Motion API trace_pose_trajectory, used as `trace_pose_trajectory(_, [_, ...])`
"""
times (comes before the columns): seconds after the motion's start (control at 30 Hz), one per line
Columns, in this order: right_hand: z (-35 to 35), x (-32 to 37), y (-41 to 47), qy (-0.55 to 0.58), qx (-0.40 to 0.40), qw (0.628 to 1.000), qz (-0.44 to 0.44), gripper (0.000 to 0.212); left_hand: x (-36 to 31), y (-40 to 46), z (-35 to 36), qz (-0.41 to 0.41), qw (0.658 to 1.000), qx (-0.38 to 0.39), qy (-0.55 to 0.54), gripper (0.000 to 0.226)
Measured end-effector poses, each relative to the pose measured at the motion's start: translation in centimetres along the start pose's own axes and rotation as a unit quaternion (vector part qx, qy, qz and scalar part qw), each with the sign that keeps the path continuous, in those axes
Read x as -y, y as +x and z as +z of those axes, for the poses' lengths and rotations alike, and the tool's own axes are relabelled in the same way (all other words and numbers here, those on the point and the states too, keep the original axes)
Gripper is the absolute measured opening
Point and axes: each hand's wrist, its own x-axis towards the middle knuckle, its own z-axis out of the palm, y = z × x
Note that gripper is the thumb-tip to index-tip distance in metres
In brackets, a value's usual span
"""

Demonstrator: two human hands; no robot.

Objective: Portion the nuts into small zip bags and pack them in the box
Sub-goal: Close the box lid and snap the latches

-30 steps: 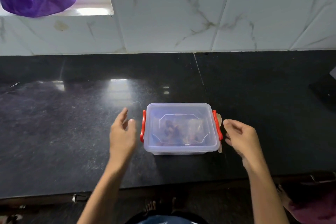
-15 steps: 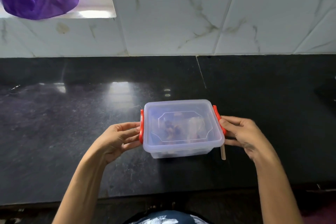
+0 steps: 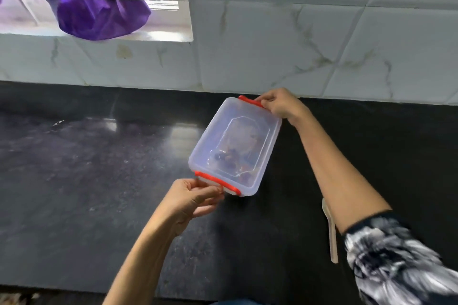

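The left hand (image 3: 190, 199) curls its fingers round the near red clip (image 3: 217, 182) of the box (image 3: 235, 145), thumb on top. The right hand (image 3: 281, 104) pinches the far red clip (image 3: 250, 101) at the other end, fingers bent over it. Between them the box is turned at a slant, one short end toward the person and the other toward the wall (whether it rests on the counter (image 3: 86, 181) or is lifted cannot be told). Its clear lid is on, and dark nuts (image 3: 229, 157) in thin bags show dimly through it. A pale spoon (image 3: 330, 230) lies on the counter beside the right forearm, near a patterned sleeve (image 3: 396, 265). Behind stands a tiled wall (image 3: 297, 44), with purple cloth (image 3: 94, 2) at the window.
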Motion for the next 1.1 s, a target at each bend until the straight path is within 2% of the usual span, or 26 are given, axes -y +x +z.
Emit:
trace_pose_trajectory(0.2, [5.1,1.3,4.5,-0.079,0.072,0.994,-0.013,0.028,1.7,1.7,1.2,-0.082,0.991,-0.036,-0.096,0.007])
trace_pose_trajectory(0.73, [7.9,-0.5,6.7,-0.065,0.064,0.996,-0.003,0.026,1.6,3.0,0.5,-0.108,0.991,-0.046,-0.057,0.015])
trace_pose_trajectory(0.83, [7.2,-0.5,6.0,-0.032,0.059,0.998,-0.013,0.029,1.3,2.3,0.1,-0.120,0.993,-0.015,0.009,0.022])
trace_pose_trajectory(0.93, [4.6,-1.0,3.6,0.048,-0.007,0.998,-0.031,0.032,1.3,1.3,-0.5,-0.117,0.986,0.029,0.114,0.033])
trace_pose_trajectory(1.03, [1.2,-3.1,-0.6,0.116,-0.066,0.990,-0.037,0.029,1.6,0.6,0.3,-0.096,0.978,0.064,0.171,0.032])
trace_pose_trajectory(1.1, [-0.7,-5.5,-4.0,0.135,-0.085,0.987,-0.010,0.028,1.9,0.5,2.2,-0.072,0.975,0.092,0.191,0.031])
